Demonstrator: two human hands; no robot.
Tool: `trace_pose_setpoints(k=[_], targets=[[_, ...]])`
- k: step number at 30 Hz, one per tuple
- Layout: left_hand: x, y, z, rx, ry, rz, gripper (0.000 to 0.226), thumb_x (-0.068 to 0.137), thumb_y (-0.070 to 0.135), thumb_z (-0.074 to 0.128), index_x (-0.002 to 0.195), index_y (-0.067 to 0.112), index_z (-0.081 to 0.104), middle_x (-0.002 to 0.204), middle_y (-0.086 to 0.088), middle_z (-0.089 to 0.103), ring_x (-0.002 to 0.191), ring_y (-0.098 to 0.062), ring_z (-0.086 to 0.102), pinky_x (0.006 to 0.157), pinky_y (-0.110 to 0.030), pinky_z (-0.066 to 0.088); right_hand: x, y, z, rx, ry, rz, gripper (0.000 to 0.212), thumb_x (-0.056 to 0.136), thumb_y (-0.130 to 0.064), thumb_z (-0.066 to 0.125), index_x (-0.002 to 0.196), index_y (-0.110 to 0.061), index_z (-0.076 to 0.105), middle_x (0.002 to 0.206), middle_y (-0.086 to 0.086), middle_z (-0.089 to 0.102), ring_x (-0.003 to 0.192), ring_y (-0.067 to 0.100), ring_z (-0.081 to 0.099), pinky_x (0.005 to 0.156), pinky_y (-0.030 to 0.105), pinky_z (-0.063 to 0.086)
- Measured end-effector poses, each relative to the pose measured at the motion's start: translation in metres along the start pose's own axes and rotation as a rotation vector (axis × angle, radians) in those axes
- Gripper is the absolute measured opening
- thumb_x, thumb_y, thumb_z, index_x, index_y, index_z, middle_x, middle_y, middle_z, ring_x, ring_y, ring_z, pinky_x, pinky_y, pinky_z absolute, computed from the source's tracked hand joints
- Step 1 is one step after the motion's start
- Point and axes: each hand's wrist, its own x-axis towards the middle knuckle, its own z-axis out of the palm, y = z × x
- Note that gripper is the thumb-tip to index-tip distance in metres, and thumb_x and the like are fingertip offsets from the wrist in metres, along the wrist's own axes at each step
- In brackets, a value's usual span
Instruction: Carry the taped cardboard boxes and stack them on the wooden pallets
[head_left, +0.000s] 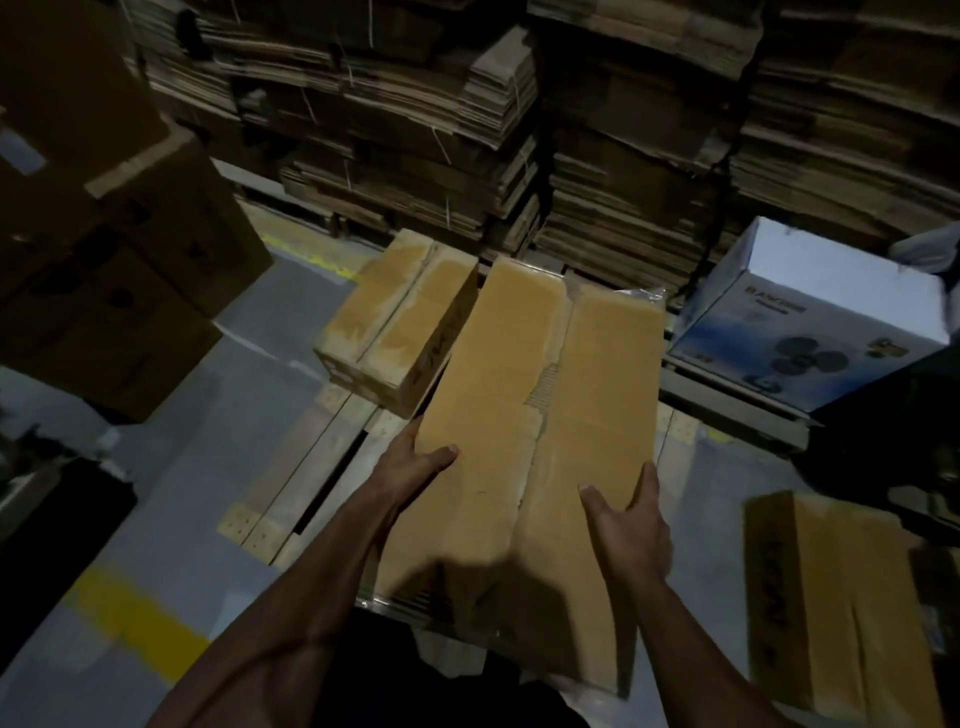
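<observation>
3 taped boxes (540, 415), 1 pallet (311, 467).

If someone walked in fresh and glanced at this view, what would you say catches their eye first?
First the long taped cardboard box in the middle, brightly lit, with the left hand on its left edge and the right hand on its right. Next, the white fan carton at right, pale against the dim stacks of flattened cardboard behind. A smaller taped box sits just left, on the wooden pallet.
</observation>
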Motion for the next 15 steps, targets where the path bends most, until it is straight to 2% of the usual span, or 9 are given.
trace_pose_setpoints(k=[5,8,10,12,13,15], targets=[[0.076,0.006,-0.030,-0.019,-0.084,-0.019,0.068,0.074,0.040,0.079,0.134,0.025,0.051,0.122,-0.003,0.065,0.110,-0.025,0.063,0.098,-0.051,0.050,0.027,-0.043,0.037,0.004,0.031,0.039,0.096,0.086,-0.059,0.066,0.158,-0.033,0.008,0.150,0.013,0.045,0.133,0.040,0.045,0.107,0.050,0.036],[0.137,0.008,-0.056,0.016,-0.134,-0.035,0.098,0.058,0.062,0.080,0.143,0.030,0.042,0.132,0.001,0.060,0.117,-0.023,0.059,0.100,-0.049,0.049,0.043,-0.078,0.065,0.021,0.070,0.068,0.096,0.086,-0.058,0.067,0.158,-0.033,0.009,0.151,0.012,0.044,0.133,0.040,0.045,0.107,0.050,0.036],[0.165,0.019,-0.072,0.065,-0.184,-0.018,0.106,0.055,0.068,0.077,0.146,0.031,0.038,0.136,0.002,0.057,0.123,-0.024,0.056,0.103,-0.049,0.047,0.050,-0.100,0.081,0.040,0.092,0.084,0.097,0.085,-0.059,0.067,0.158,-0.034,0.008,0.153,0.011,0.043,0.134,0.040,0.045,0.107,0.051,0.037],[0.181,0.048,-0.084,0.154,-0.220,-0.007,0.102,0.069,0.063,0.074,0.151,0.026,0.027,0.148,0.001,0.045,0.133,-0.025,0.046,0.110,-0.046,0.038,0.063,-0.123,0.098,0.051,0.116,0.113,0.098,0.084,-0.060,0.067,0.158,-0.033,0.009,0.156,0.010,0.039,0.136,0.038,0.043,0.109,0.051,0.036],[0.189,0.054,-0.088,0.167,-0.212,-0.008,0.094,0.079,0.054,0.073,0.153,0.022,0.023,0.149,0.001,0.041,0.136,-0.024,0.041,0.112,-0.042,0.035,0.067,-0.131,0.102,0.051,0.118,0.112,0.098,0.084,-0.060,0.067,0.158,-0.033,0.009,0.157,0.009,0.038,0.137,0.037,0.042,0.110,0.051,0.035],[0.214,0.056,-0.093,0.141,-0.222,0.017,0.080,0.088,0.036,0.070,0.151,0.017,0.025,0.138,0.002,0.045,0.132,-0.020,0.042,0.106,-0.035,0.037,0.081,-0.145,0.115,0.040,0.123,0.115,0.098,0.084,-0.060,0.067,0.159,-0.032,0.009,0.158,0.008,0.036,0.139,0.036,0.040,0.111,0.051,0.033]])
